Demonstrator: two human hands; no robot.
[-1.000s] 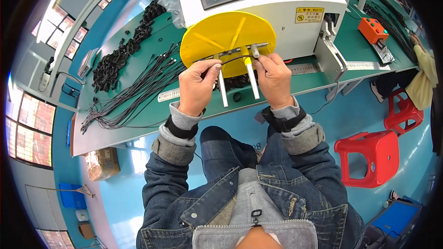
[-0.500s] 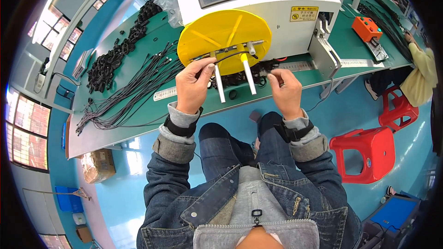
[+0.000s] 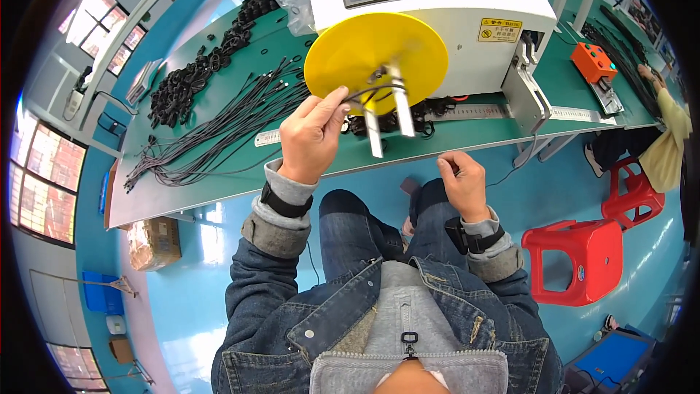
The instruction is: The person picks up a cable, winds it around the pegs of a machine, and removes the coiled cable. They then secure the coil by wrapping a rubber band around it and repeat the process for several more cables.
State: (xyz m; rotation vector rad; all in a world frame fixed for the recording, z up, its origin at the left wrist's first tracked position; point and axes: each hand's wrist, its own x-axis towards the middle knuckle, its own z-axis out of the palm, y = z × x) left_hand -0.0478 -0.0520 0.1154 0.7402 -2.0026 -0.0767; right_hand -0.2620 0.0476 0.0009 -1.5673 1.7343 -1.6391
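My left hand (image 3: 312, 135) pinches a black cable (image 3: 359, 93) between thumb and fingers. The cable runs from there to the metal prongs (image 3: 403, 111) that stick out of a round yellow disc (image 3: 343, 51). Both prongs and the middle of the disc are smeared by motion. Behind the disc stands a white machine (image 3: 467, 36) with a screen on top. My right hand (image 3: 464, 184) hangs off the bench's front edge, over my right knee, its fingers curled in and nothing visible in them.
Long black cables (image 3: 219, 128) lie in a bundle on the green bench (image 3: 251, 69), left of the disc. Coiled black cables (image 3: 175, 95) are heaped beyond them. A metal ruler (image 3: 474, 111), an orange button box (image 3: 593, 63) and red stools (image 3: 583, 259) are rightward. Another person's sleeve (image 3: 672, 120) shows far right.
The disc and its prongs have gone from sharp to blurred, and the cable now bends around them. My right hand has moved away from the disc, down toward my knee. My left hand keeps its pinch.
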